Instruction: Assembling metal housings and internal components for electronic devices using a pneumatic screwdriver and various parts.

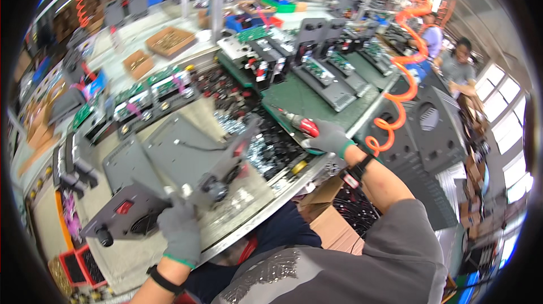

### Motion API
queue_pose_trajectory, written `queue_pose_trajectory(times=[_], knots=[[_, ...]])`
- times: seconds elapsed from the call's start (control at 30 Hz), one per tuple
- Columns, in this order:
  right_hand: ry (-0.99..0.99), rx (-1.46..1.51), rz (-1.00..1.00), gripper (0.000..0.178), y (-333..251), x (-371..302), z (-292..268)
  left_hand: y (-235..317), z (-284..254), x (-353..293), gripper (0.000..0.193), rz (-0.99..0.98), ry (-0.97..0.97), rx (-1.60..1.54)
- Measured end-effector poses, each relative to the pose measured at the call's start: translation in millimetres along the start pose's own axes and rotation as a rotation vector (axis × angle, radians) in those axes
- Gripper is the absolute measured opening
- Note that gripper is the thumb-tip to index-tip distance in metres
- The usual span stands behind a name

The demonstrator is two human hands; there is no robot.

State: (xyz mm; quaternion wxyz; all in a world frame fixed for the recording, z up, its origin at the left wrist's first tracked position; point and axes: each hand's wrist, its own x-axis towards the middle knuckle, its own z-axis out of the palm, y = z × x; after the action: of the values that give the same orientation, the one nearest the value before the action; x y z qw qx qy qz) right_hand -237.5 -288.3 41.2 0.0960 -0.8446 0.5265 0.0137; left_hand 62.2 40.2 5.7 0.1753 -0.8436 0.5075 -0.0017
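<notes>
My left hand [181, 230], in a grey glove with a green cuff, is at the right edge of a tilted grey metal panel [121, 213]. Its fingers seem closed on that edge, though they are partly blurred. The panel carries a red switch [124, 207] and a black knob [103, 235]. Just right of this hand stands another grey panel [226, 171], smeared by motion, with a black round part. My right hand [331, 137], gloved alike, is wrapped round a red power screwdriver [306, 127]. The tool's tip points left, above the green mat's near edge.
Flat grey plates [181, 148] lie on the bench before me. Loose screws and small metal parts [249, 145] fill the middle strip. Several assemblies with green circuit boards [322, 72] stand on a green mat [294, 100]. An orange coiled hose [399, 100] hangs at right; co-workers sit beyond.
</notes>
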Motion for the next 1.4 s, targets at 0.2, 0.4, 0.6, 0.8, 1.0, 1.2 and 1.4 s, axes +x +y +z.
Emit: queue_pose_trajectory(times=[0.2, 0.4, 0.6, 0.8, 1.0, 1.2, 1.4], knots=[[-0.013, 0.308, 0.074, 0.046, 9, -2, -33, -2, -5, -15, 0.044, -0.074, 0.219, 0.265], [-0.402, 1.411, -0.262, 0.036, -73, -20, -26, -4, -17, -2, 0.024, -0.154, 0.187, 0.243], [-0.646, 1.471, -0.542, 0.029, -131, -14, -11, -60, -87, -88, 0.015, -0.212, 0.291, -0.014], [-0.696, 1.459, -0.676, 0.033, -135, -37, -13, -135, -110, -180, 0.029, -0.063, 0.422, -0.609], [-0.645, 1.512, -0.396, 0.045, -137, -103, -59, -198, -44, -178, 0.036, -0.028, 0.402, -0.782], [-0.812, 1.375, -0.432, 0.046, -184, -146, -98, -229, -63, -145, 0.039, -0.391, 0.657, -0.268], [-1.065, 1.027, -0.650, 0.042, -257, -152, -86, -116, -98, -138, 0.082, 0.117, 0.583, -0.976]])
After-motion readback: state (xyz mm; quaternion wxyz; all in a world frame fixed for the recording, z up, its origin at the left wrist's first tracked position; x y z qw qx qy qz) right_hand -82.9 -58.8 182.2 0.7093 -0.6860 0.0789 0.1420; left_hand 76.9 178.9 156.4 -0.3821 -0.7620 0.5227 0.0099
